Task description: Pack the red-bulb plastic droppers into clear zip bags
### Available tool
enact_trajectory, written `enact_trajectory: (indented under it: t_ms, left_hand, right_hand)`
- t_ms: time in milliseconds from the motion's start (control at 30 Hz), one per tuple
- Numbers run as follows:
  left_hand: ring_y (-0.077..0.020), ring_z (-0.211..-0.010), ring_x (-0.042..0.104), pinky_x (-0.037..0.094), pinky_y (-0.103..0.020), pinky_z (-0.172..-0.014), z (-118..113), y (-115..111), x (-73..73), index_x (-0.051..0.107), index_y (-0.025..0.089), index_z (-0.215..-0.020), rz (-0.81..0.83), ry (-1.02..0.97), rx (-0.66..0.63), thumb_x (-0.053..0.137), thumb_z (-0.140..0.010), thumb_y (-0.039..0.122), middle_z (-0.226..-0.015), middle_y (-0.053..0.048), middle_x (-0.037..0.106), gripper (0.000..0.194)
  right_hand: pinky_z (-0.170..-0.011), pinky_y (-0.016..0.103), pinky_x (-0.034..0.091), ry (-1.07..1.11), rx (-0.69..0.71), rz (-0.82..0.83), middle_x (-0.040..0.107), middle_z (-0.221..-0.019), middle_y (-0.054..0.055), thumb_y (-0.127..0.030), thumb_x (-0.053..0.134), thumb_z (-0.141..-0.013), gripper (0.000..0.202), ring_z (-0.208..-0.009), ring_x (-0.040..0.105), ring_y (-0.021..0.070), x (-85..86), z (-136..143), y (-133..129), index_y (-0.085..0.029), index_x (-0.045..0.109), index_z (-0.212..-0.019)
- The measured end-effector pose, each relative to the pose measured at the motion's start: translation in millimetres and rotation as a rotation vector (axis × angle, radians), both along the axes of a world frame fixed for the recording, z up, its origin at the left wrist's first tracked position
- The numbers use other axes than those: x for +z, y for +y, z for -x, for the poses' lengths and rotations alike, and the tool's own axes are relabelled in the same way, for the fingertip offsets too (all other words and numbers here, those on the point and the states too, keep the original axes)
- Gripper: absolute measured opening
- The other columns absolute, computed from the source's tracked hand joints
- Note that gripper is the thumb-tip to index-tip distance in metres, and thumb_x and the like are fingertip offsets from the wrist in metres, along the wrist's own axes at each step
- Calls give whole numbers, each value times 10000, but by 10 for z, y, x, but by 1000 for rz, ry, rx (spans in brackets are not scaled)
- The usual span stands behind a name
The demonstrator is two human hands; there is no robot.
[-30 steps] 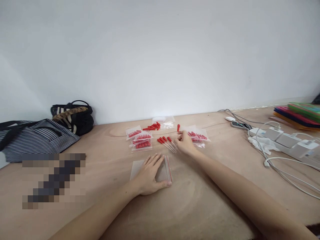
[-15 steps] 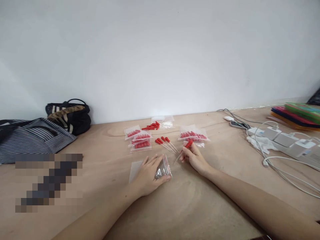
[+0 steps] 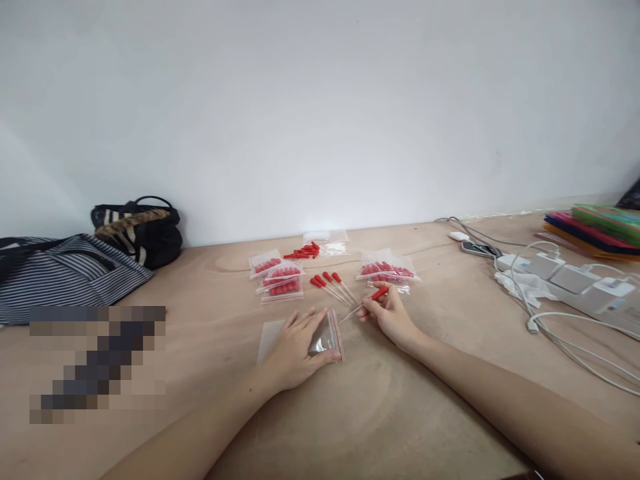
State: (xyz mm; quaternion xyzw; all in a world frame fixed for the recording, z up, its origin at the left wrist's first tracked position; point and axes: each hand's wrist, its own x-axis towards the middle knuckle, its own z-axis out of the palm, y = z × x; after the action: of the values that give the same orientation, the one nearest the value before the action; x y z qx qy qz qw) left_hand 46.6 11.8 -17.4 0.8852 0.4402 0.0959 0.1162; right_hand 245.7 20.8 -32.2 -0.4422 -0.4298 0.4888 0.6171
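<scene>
My left hand (image 3: 300,347) lies with fingers spread over a clear zip bag (image 3: 325,337), pressing it to the table, the thumb near its red-lined edge. A second pale bag (image 3: 269,337) shows partly under that hand. In my right hand (image 3: 387,315), thumb and fingers pinch a dropper with a red rubber bulb (image 3: 381,293). Its thin clear tube slants down left, the tip close to the bag's red-lined edge; whether it touches the edge I cannot tell. Several more droppers (image 3: 333,287) lie just beyond my hands, red bulbs pointing away from me.
Zip bags filled with red bulbs lie at the left (image 3: 283,283) and right (image 3: 387,270). Behind are loose red bulbs (image 3: 304,251) and clear tubes (image 3: 334,249). Chargers (image 3: 575,280) and white cables (image 3: 575,317) stand right; a striped bag (image 3: 75,277) sits left.
My right hand has tilted the dropper flatter and brought its tip left to the zip bag's edge. My left hand stays almost in place.
</scene>
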Motion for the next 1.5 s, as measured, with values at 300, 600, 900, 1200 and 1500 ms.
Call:
enact_trajectory:
  t_ms: [300, 600, 900, 1200, 1500]
  left_hand:
    - [-247, -1259, 243, 169, -427, -1038, -4, 3, -10, 272, 156, -1309, -3, 9, -1, 402, -748, 630, -1346, -107, 332, 746]
    - [-254, -1252, 258, 182, -443, -1030, -8, 12, -25, 289, 165, -1302, -11, -1, -3, 408, -748, 627, -1330, -104, 361, 731]
    - [-251, -1254, 255, 175, -455, -1030, -15, 16, -10, 316, 200, -1297, -4, -4, -13, 407, -761, 609, -1343, -67, 345, 680]
    - [-236, -1221, 327, 242, -459, -1000, -33, 68, -30, 484, 245, -1182, -10, -47, 20, 413, -847, 390, -1249, -1, 468, 372]
    - [-223, -1182, 392, 290, -447, -978, -35, 92, -52, 547, 289, -1109, -20, -105, 39, 365, -873, 286, -1187, 38, 522, 298]
  right_hand:
    - [-464, 263, 466, -1, 5, 19, 455, -675, -75, -313, 603, -601, 441, -495, 545, 103, 2, -3, -5, -238, 294, -906]
    - [-474, 264, 462, 42, 16, 39, 470, -667, -78, -315, 617, -589, 454, -489, 544, 103, 26, -2, -21, -243, 304, -909]
    - [-464, 252, 435, 13, 22, 21, 477, -645, -85, -295, 598, -597, 444, -465, 523, 98, 9, 2, -22, -239, 309, -929]
    - [-384, 206, 265, -311, 7, 52, 393, -449, -80, -406, 453, -746, 262, -387, 363, 81, 45, -122, 58, -177, 492, -867]
    - [-283, 149, 244, -310, 359, 329, 508, -522, -62, -243, 430, -795, 122, -299, 386, 32, 90, -31, -19, -149, 503, -823]
